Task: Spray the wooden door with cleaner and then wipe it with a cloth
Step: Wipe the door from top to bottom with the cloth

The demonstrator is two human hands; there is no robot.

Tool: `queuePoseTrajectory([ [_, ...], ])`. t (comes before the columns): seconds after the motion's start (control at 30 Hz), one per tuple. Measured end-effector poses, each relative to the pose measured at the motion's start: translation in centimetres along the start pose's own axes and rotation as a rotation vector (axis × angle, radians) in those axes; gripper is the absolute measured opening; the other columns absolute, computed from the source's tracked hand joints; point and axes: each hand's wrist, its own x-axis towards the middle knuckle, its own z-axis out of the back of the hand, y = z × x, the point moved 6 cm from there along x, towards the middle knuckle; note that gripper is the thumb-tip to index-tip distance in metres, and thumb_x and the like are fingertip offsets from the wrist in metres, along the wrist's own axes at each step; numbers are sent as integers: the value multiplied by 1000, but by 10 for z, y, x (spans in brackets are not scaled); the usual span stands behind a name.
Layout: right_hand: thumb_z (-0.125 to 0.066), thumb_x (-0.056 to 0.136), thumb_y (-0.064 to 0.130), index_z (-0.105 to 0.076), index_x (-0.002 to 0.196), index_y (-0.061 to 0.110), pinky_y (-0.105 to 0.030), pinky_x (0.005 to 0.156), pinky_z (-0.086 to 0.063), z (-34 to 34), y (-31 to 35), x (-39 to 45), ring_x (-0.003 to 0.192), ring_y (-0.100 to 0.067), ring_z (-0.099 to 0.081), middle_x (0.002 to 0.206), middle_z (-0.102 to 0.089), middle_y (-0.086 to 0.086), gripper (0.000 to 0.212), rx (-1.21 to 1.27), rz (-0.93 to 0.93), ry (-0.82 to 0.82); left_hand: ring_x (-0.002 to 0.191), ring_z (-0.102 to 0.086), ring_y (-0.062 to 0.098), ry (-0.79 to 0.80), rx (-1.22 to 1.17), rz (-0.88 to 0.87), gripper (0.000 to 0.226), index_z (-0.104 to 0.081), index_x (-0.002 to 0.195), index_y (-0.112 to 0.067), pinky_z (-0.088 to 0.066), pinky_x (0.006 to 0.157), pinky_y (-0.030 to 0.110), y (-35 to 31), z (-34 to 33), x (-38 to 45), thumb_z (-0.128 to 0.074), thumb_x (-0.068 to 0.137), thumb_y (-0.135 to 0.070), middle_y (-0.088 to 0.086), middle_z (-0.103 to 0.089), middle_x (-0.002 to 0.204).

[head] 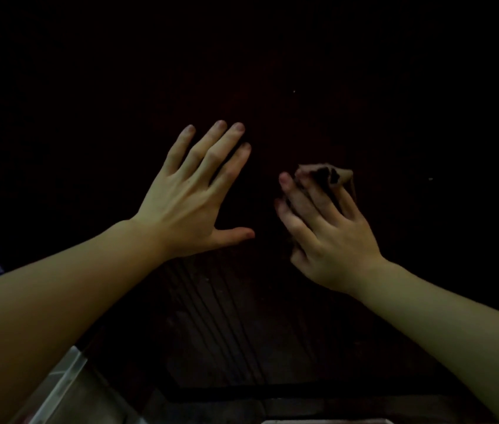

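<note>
View: a head camera looks forward and down in very dim light; two bare forearms reach toward a dark wooden door (257, 301) that fills nearly the whole picture.
Door: dark reddish-brown wood; its upper part is lost in shadow, while below the hands a panel with narrow vertical grooves shows faintly, and its bottom edge runs as a dark line near the foot of the picture.
Left hand: the left hand (193, 194) lies flat against the door, fingers straight and spread, thumb out to the side; its grip is released and it holds nothing.
Right hand: the right hand (324, 228) presses a cloth (327, 174) to the door just beside the left hand; its grip is closed on the cloth, fingers bent over it.
Cloth: small, bunched and pale brown with dark patches; only the part past the fingertips shows.
Cleaner: no spray bottle is in sight.
Step in hand: judging by the cloth on the wood, this is the wiping step, with the left hand bracing.
Next move: probably a firm stroke across or down the panel, following the grooves, with steady pressure.
Edges and room: open door surface lies above, right and below the cloth; the left hand crowds its left side. A pale frame edge (58, 384) sits at lower left, and the floor (83, 402) beside it.
</note>
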Motion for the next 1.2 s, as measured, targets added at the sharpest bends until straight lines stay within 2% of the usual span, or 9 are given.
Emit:
queuePoseTrajectory([
  [0.17,-56,83,28,-47,141,6,-53,119,-8,1,16,26,146,-36,-20,156,-27,-18,63,-16,-100,-45,144,-18,37,-23,-8,64,105,-24,148,-5,-15,116,59,19,-16,-46,-50,76,-76,17,-17,154],
  [0.27,-55,85,26,-45,142,4,-55,119,-9,-2,28,48,145,-39,-23,155,-28,-21,62,2,-188,-123,143,-20,37,-44,-31,82,103,-26,146,-3,-14,116,59,29,-26,-71,-48,77,-75,17,-20,152],
  [0.4,-56,85,28,-45,141,6,-54,118,-15,-21,48,8,144,-37,-26,153,-31,-20,61,-19,-74,-111,143,-21,36,-56,-11,38,103,-29,145,-2,-14,116,60,39,-36,-96,-55,77,-75,17,-22,152],
  [0.5,-57,83,30,-42,141,8,-52,119,-11,-30,55,-14,145,-34,-22,155,-29,-19,65,-56,-56,-46,143,-21,36,-70,0,9,103,-28,145,-2,-14,116,61,47,-42,-108,-53,78,-76,16,-21,152],
  [0.73,-53,85,27,-40,145,5,-56,119,-10,-21,80,57,146,-41,-19,156,-24,-23,66,-37,-218,-76,144,-19,36,-90,-1,-21,106,-27,147,-2,-13,115,62,49,-48,-114,-53,77,-77,17,-19,153],
  [0.87,-55,85,28,-44,144,5,-54,119,-13,-34,99,43,145,-39,-24,155,-28,-21,64,-42,-99,-61,144,-19,36,-70,11,-29,106,-28,147,-3,-14,115,62,55,-50,-126,-52,76,-78,17,-19,153],
  [0.97,-58,82,28,-43,144,7,-52,119,-13,-43,107,18,145,-36,-23,156,-26,-18,67,-66,-34,-1,144,-18,36,-71,0,27,108,-27,147,-3,-12,116,62,60,-55,-142,-51,75,-79,17,-18,153],
  [1.1,-54,83,30,-38,146,7,-53,120,-8,-40,120,50,147,-37,-17,158,-22,-19,69,-55,-145,-5,145,-16,36,-55,-41,160,110,-25,147,-2,-10,116,61,63,-65,-167,-50,72,-78,16,-15,153],
  [1.2,-53,85,27,-37,148,5,-54,120,-6,-43,136,72,146,-40,-17,158,-23,-21,69,-34,-208,-46,145,-15,36,-36,-47,175,109,-26,147,-2,-11,115,63,66,-70,-181,-51,71,-77,16,-15,154],
])
